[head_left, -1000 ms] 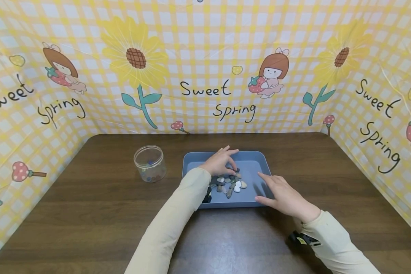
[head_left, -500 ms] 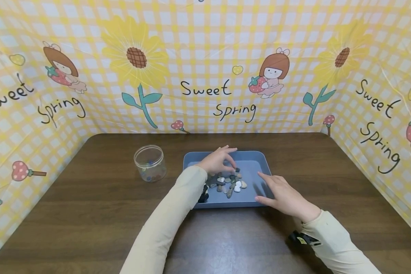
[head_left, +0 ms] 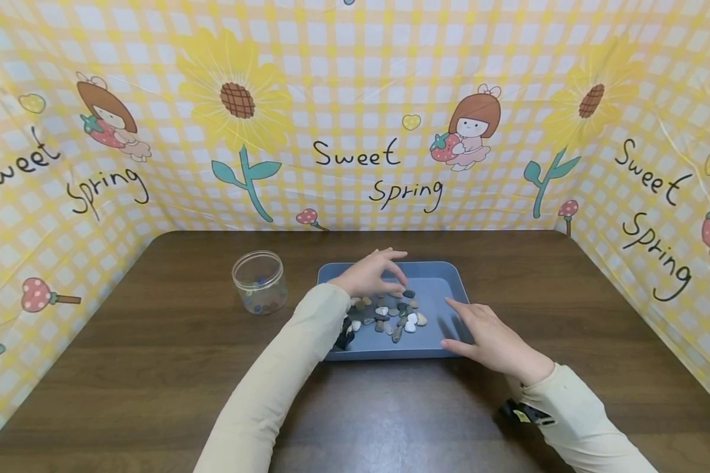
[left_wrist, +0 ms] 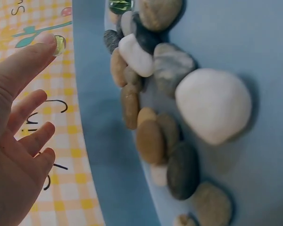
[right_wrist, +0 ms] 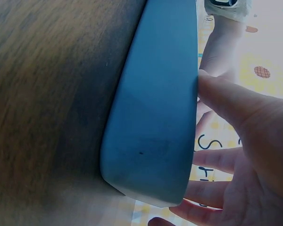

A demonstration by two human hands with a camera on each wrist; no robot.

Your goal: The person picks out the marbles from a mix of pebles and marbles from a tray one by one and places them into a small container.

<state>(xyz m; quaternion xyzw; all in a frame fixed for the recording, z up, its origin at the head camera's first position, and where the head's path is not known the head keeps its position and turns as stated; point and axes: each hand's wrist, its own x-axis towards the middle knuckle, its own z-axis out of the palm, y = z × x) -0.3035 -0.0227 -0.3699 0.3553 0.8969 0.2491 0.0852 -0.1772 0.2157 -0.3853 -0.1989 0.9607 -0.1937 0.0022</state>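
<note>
My left hand (head_left: 371, 274) is over the left part of a blue tray (head_left: 440, 289). In the left wrist view a small, clear yellow-green glass marble (left_wrist: 60, 45) sits at the tip of the thumb, pinched there; the finger opposite is mostly hidden. Below that hand, several pebbles (head_left: 402, 318) in white, tan, grey and black lie scattered in the tray. A dark green glass marble (left_wrist: 120, 5) shows among the stones at the view's top edge. My right hand (head_left: 497, 338) rests at the tray's right rim, thumb at the near corner and fingers fairly straight.
Left of the tray stands a clear, lidless jar (head_left: 260, 282) with several glass marbles at its bottom. All of it is on a dark wooden table (head_left: 154, 355). A yellow checked cloth (head_left: 355, 85) hangs behind and along both sides.
My left hand has drawn slightly up and left, away from the stones, uncovering a dark pebble and more stones at the left. The right hand stays put.
</note>
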